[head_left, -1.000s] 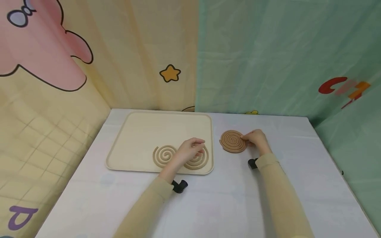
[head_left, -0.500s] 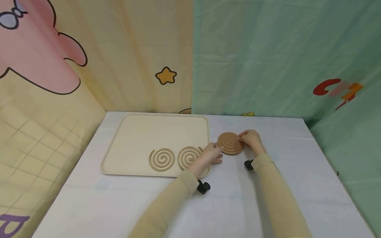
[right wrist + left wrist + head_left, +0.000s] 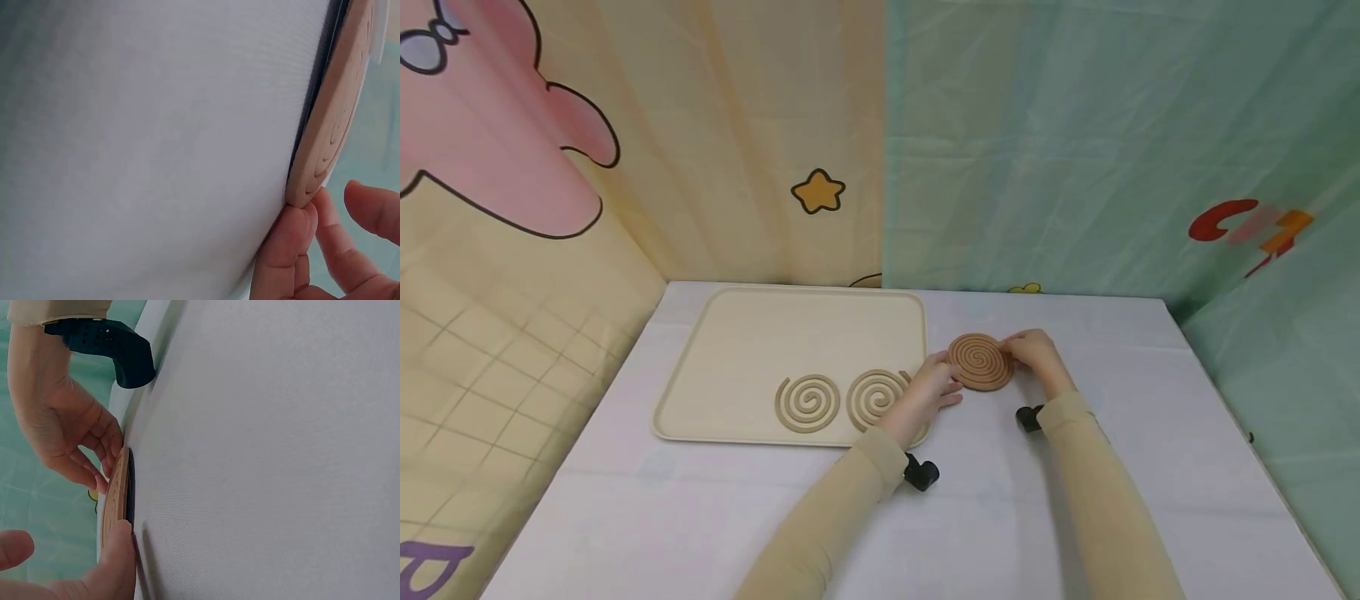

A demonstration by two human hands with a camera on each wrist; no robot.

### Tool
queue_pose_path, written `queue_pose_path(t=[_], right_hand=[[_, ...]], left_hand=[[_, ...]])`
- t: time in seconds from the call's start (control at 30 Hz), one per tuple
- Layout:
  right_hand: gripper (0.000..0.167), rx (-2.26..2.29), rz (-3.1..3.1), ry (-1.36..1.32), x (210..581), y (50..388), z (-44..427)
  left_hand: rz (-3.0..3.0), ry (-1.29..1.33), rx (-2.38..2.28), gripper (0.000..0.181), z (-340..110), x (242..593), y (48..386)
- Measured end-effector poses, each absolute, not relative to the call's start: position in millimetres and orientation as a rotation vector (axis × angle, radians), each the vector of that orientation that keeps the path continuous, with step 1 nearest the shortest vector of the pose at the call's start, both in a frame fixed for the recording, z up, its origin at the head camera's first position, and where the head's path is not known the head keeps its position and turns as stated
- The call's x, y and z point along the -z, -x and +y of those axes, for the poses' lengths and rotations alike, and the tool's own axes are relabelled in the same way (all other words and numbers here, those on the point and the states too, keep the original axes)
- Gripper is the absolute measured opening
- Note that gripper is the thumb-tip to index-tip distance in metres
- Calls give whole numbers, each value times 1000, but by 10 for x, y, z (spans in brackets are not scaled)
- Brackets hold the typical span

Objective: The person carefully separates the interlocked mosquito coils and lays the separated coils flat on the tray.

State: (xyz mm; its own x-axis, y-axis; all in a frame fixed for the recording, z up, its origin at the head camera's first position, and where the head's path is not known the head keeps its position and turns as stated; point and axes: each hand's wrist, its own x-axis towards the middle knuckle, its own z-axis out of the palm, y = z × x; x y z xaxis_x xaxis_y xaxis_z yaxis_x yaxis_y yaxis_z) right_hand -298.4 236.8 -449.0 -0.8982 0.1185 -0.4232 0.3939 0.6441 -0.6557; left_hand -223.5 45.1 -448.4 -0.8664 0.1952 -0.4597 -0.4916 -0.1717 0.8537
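A brown, tightly wound mosquito coil (image 3: 981, 363) lies flat on the table, right of the tray. My right hand (image 3: 1036, 354) holds its right edge between bent fingers; the right wrist view shows fingertips (image 3: 290, 228) against the rim, with one digit held apart. From the other side my left hand (image 3: 923, 393) reaches over the tray's corner. In the left wrist view one digit (image 3: 119, 540) touches the coil's edge, while another fingertip stays clear of it. A dark strip shows under the coil in both wrist views; I cannot tell whether it is shadow.
A cream tray (image 3: 790, 325) stands at the left on the white-covered table (image 3: 985, 517). Near its front lie two loose tan spirals, one at the left (image 3: 807, 403) and one at the right (image 3: 874, 398), partly behind my left hand. Printed curtains (image 3: 1022, 150) rise behind the table.
My left hand has moved right, from over the right tan spiral to the brown coil's left edge. My right hand stays at the coil's right edge. The head view has shifted slightly.
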Motion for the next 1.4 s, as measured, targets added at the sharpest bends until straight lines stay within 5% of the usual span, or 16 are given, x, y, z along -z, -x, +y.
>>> queue_pose_path(t=[0.5,0.73,0.97,1.4], right_hand=[[44,1475,2281,-331,4370,2624,2212],[33,1784,2174,-228,4279,2338,1956],[3,2074,1835,-40,4178,2060,1708],[12,2142,1590,182,4204,1757,1329]], left_hand=[[2042,287,-2132,66,245,4276,2203],[2091,222,-2332,68,-31,4210,2178],[2011,18,-2599,79,-305,4119,2056],[1808,-27,-2860,90,-416,4051,1868]])
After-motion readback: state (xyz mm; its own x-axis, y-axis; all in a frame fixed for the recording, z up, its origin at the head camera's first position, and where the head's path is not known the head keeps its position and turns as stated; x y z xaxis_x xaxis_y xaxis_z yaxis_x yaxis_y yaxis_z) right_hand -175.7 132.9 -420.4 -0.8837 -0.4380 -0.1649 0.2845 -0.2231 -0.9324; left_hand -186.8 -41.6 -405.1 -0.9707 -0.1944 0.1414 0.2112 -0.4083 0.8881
